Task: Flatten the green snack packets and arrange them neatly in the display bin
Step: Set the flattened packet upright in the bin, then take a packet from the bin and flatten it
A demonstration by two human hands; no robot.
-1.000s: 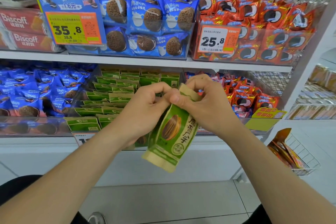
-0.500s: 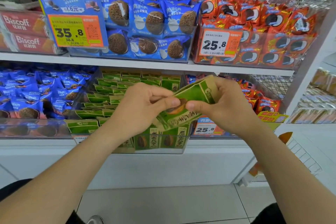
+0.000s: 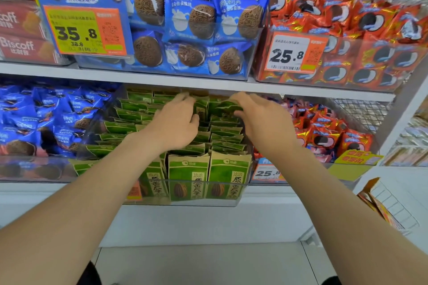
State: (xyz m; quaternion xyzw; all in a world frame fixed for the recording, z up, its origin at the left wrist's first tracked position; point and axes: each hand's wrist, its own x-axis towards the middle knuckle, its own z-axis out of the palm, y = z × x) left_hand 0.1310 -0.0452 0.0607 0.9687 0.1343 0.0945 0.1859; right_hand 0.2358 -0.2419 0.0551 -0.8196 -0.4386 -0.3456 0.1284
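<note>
Gone forward into the rear of the display bin (image 3: 180, 203), right hand (image 3: 260, 120) pinching a green packet (image 3: 228, 106) at frame centre, left hand (image 3: 177, 124) curled against neighbouring packets (image 3: 202, 109) (grip too blurred to tell), blue packs (image 3: 58, 113) left, orange packs (image 3: 324, 133) right.

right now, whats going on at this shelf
A person is stocking green packets in the clear bin. The right hand pinches a packet at the back of the bin; the left hand reaches into the back rows beside it, its grip blurred. The front packets stand upright.
</note>
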